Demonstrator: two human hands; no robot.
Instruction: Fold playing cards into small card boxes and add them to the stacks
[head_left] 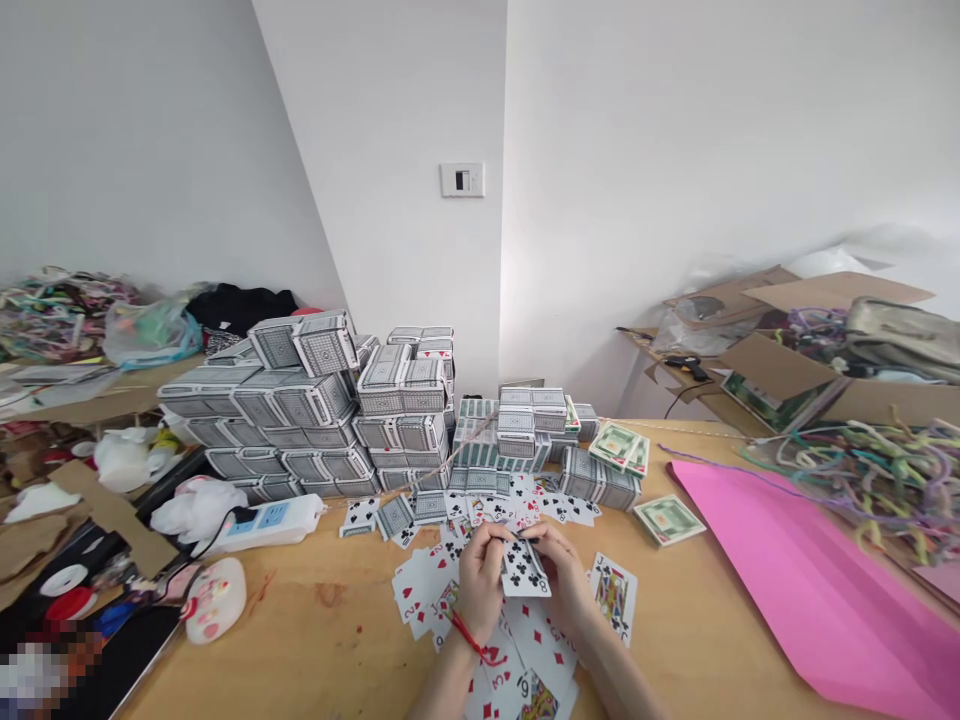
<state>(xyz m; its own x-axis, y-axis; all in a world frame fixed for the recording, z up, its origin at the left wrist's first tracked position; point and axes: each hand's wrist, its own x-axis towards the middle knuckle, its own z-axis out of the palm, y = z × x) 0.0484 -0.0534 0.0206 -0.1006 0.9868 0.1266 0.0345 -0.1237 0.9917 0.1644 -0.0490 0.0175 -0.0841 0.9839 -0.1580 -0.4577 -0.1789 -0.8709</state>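
Note:
My left hand (pixel 480 583) and my right hand (pixel 564 578) are together over the wooden table (pixel 330 640), both with fingers closed on a black clubs playing card (pixel 523 572) held between them. A red string circles my left wrist. Loose playing cards (pixel 420 585) lie face up under and around my hands, with a jack card (pixel 615 592) to the right. Behind them stands a stack of many grey-patterned card boxes (pixel 315 410).
A pink paper sheet (pixel 810 580) covers the table's right side, with coloured cords (pixel 885 470) and cardboard boxes (pixel 810 370) beyond. A white power strip (pixel 270 522), tape rolls and clutter sit at the left. Green card packs (pixel 667 518) lie near the stack.

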